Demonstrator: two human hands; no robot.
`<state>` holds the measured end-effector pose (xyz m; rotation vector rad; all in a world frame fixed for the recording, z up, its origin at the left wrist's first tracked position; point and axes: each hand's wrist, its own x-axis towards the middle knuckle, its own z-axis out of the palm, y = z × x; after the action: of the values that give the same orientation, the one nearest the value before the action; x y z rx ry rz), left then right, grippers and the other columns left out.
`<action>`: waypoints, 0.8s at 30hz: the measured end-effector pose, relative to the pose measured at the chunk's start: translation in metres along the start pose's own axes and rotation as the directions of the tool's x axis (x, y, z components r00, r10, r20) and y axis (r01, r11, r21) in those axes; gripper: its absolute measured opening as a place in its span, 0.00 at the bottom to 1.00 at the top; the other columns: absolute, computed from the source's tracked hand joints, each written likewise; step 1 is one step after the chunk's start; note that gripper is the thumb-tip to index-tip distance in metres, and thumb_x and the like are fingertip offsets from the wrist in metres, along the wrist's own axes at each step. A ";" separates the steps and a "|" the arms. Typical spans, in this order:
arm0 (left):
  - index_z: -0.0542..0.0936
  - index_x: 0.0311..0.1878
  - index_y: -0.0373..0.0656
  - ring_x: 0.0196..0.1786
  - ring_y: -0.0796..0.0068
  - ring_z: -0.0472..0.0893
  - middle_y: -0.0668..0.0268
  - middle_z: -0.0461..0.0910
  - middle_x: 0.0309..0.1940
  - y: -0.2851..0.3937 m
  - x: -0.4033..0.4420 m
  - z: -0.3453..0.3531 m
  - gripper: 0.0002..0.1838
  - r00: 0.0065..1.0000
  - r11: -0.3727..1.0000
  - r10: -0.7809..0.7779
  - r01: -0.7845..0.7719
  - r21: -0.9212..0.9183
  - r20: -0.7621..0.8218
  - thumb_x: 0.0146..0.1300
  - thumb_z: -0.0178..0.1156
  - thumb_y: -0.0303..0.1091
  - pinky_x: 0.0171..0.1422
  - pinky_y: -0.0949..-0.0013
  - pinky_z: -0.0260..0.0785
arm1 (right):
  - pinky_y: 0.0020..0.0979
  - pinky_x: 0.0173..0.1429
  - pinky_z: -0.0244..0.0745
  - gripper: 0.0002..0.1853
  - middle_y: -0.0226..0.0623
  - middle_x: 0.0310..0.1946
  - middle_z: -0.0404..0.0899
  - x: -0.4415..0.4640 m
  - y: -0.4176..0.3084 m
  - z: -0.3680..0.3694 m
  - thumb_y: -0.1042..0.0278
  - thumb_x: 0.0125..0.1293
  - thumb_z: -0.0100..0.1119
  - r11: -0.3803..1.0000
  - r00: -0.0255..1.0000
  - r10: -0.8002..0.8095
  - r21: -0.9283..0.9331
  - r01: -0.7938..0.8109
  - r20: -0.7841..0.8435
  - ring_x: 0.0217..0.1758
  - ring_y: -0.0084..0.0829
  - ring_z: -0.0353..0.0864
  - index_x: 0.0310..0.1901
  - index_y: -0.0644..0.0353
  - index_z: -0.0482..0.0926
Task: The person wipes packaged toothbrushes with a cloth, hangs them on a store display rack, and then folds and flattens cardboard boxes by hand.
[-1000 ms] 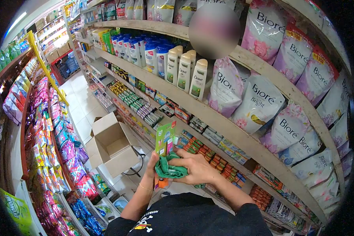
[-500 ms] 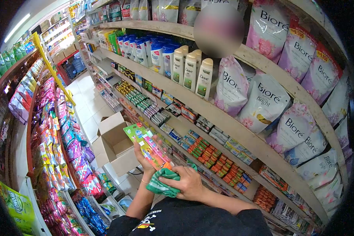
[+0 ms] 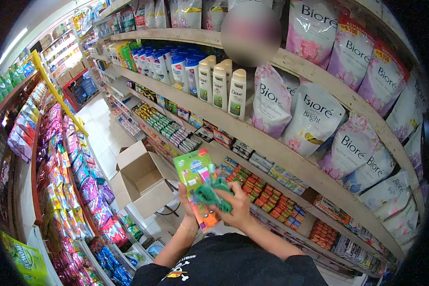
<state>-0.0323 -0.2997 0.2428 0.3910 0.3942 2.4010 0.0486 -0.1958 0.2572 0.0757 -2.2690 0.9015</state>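
A colourful blister pack (image 3: 189, 167), green at the top and orange at the bottom with pink items inside, is held upright by its left edge in my left hand (image 3: 188, 209). My right hand (image 3: 237, 206) is closed on a bunched green cloth (image 3: 209, 193) and presses it against the front of the pack. The cloth hides the pack's middle. Some of my right fingers are covered by folds of the cloth. Past my hands, on the floor, stands an open cardboard box (image 3: 143, 174).
On the right, a long shelf (image 3: 267, 136) carries Biore pouches (image 3: 314, 119), Dove bottles (image 3: 219, 86) and blue-capped bottles (image 3: 178, 71). Small orange boxes (image 3: 271, 200) fill a lower tier. Racks of sachets (image 3: 88, 186) line the left side. A tiled aisle (image 3: 100, 124) runs between.
The pack has turned more upright and faces me more. The cloth has moved from its bottom end up over its middle. My view has shifted slightly to the right.
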 end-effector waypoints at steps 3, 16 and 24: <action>0.58 0.63 0.42 0.55 0.60 0.72 0.55 0.67 0.56 -0.009 -0.009 -0.019 0.40 0.991 0.990 -0.113 0.106 -0.097 -0.073 0.57 0.49 0.63 0.59 0.56 0.66 | 0.33 0.33 0.72 0.21 0.41 0.34 0.70 0.007 0.008 0.000 0.58 0.45 0.68 0.988 0.991 0.116 -0.090 -0.122 -0.065 0.31 0.38 0.76 0.43 0.53 0.79; 0.60 0.59 0.34 0.43 0.49 0.78 0.48 0.73 0.45 -0.017 -0.031 -0.035 0.43 0.871 0.870 -0.491 0.491 -0.047 0.009 0.53 0.51 0.64 0.55 0.48 0.69 | 0.39 0.36 0.72 0.20 0.42 0.38 0.70 0.060 0.016 -0.015 0.49 0.54 0.59 0.955 0.988 0.108 -0.288 -0.072 0.109 0.37 0.44 0.76 0.46 0.48 0.75; 0.56 0.65 0.41 0.58 0.50 0.68 0.51 0.64 0.59 -0.004 -0.037 -0.027 0.44 0.935 0.919 -0.354 0.348 -0.187 0.004 0.53 0.52 0.63 0.58 0.45 0.64 | 0.36 0.34 0.71 0.21 0.39 0.36 0.69 0.040 0.030 -0.011 0.51 0.53 0.60 0.960 0.982 0.183 -0.208 -0.189 -0.051 0.35 0.40 0.76 0.47 0.51 0.74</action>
<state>-0.0130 -0.3262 0.2101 0.1808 0.2276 2.0707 0.0154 -0.1586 0.2699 -0.2493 -2.3574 0.7426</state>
